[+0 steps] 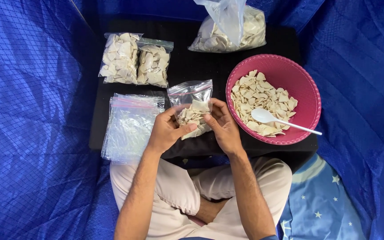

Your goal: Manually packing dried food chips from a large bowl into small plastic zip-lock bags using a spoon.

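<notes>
Small clear zip bag (193,109), partly filled with pale chip-like pieces, held upright over the near edge of the worktop (192,66), between both hands. Left hand (165,131) clasped on the bag's lower left side, thumb across the front near the bottom. Right hand (222,124) clasped on the lower right side, fingers curled against the bag's edge. Each grip closed on the bag; top strip of the bag standing free above the fingers.

Just left of the hands, a flat stack of empty zip bags (130,126), lying on the worktop and overhanging its near-left corner. Beyond that stack, two filled zip bags (134,60) side by side, touching, packed with the same pale pieces. Right of the hands, a round pink bowl (298,80) holding a loose layer of the pieces, with a white plastic spoon (278,120) resting in it, handle sticking out over the near-right rim. At the far edge, a large clear bag (230,29) of the pieces, mouth open and standing up.

Worktop low, black, matte, rectangular. All around it, shiny blue quilted fabric (32,111) with a diamond stitch, rising on both sides. Below, crossed legs in light trousers (178,195), seated on the floor; at lower right, a lighter blue cloth with white stars (323,200).
</notes>
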